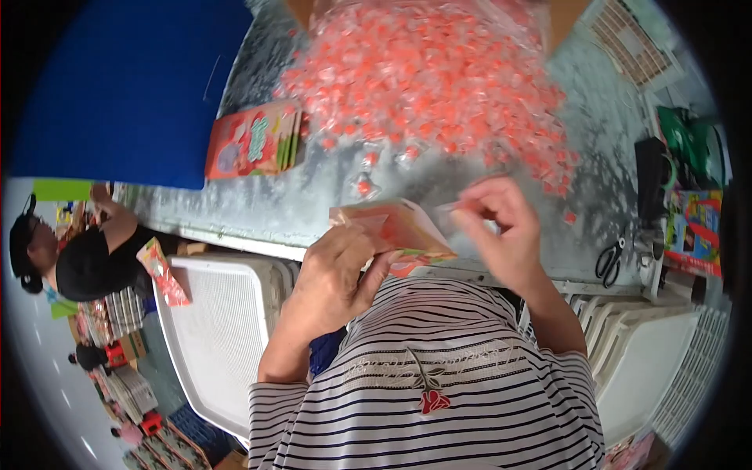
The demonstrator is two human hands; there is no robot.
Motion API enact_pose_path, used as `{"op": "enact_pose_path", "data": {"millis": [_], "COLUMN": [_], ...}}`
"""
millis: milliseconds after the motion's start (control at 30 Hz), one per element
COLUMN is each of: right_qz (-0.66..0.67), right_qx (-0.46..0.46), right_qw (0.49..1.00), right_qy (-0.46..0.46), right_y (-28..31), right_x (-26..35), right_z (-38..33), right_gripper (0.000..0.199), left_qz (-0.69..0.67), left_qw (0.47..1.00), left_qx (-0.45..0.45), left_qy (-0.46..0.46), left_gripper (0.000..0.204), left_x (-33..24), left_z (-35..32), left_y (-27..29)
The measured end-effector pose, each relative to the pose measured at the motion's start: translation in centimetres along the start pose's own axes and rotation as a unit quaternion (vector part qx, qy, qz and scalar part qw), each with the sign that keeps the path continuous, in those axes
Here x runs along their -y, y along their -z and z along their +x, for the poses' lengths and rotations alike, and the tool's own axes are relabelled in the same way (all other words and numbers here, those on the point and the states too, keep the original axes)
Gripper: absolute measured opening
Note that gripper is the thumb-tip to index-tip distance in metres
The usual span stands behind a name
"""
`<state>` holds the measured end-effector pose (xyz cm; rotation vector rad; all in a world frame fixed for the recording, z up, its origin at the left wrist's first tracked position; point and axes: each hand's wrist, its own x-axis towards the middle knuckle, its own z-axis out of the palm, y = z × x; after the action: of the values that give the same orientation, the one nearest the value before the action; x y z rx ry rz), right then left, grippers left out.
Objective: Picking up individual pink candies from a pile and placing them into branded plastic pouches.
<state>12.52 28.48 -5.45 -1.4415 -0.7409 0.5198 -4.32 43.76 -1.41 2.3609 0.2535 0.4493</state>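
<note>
A left hand (333, 270) pinches a printed pouch (423, 225) between thumb and fingers at the front edge of a worktop (603, 133), while a right hand (507, 229) hovers beside its mouth, fingers curled; motion blur hides whether that grip closes on anything. The pouch hangs by one side only, so a slackened left grip could let its mouth fold shut or tip the contents toward the striped shirt (446, 321). A hurried right hand could clip the rim and send a piece over the edge. The loose heap (423, 78) of wrapped red pieces looks prone to sliding, and strays (364, 186) already lie on the near side, where a forearm could sweep them off. The pieces are small and blocky, in clear, crinkled film that catches the light; the pouch is thin, flexible and smooth-faced. Matching flat packs (254, 141) sit in a neat overlapping stack on the grey, scuffed, metallic-looking surface. At right lie black-handled scissors (609, 262); below left, a rounded white tray (215, 337) shows a fine-meshed face.
</note>
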Motion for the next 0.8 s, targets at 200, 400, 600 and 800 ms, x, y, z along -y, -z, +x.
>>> {"op": "enact_pose_path", "data": {"millis": [200,400,600,800], "right_qz": [-0.237,-0.048,-0.525,-0.496], "right_qx": [0.127,0.029,-0.163,-0.082], "right_qw": [0.920,0.989,0.833,0.864], "right_qy": [0.284,0.138,0.053,-0.003], "right_y": [-2.9,0.6,12.6,8.3], "right_x": [0.8,-0.5,-13.9,-12.9], "right_z": [0.5,1.2,2.7,-0.8], "right_gripper": [0.013,0.007,0.047,0.071], "left_qz": [0.004,-0.002,-0.011,-0.004], "left_qw": [1.000,0.999,0.993,0.992], "left_qx": [0.025,-0.020,-0.074,-0.080], "left_qy": [-0.014,0.028,0.087,0.101], "left_gripper": [0.017,0.012,0.007,0.009], "left_x": [-0.8,-0.6,0.0,-0.1], "left_z": [0.3,0.2,-0.3,-0.3], "left_y": [-0.9,0.1,0.3,0.2]}}
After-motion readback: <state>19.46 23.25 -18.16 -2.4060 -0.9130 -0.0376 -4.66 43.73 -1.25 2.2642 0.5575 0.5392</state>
